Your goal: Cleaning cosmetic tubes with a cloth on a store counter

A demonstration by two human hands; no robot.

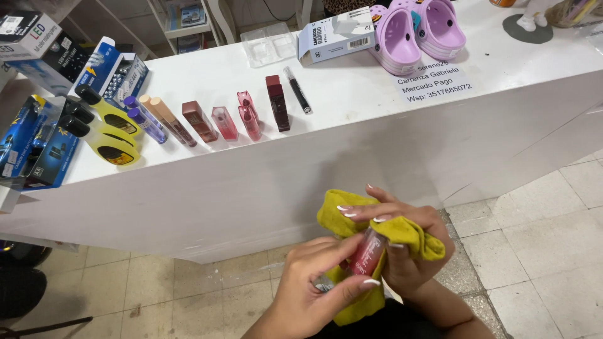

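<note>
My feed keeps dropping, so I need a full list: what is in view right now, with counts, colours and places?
Small pink-red cosmetic tube: 1, between both hands.
Yellow cloth: 1, wrapped around the tube.
White counter: 1, across the top.
Cosmetic sticks and tubes: about ten, purple, beige, brown, pink, dark red, black; row on the counter.
Yellow bottles with black caps: about 3, counter left.
Lilac clogs: 2, counter back.
White and blue box: 1, beside the clogs.
Blue and black boxes: several, far left.
Left hand: holds the tube.
Right hand: holds the cloth.

Small shop, white counter [352,144], cosmetics row [213,119], boxed goods [38,44]
</note>
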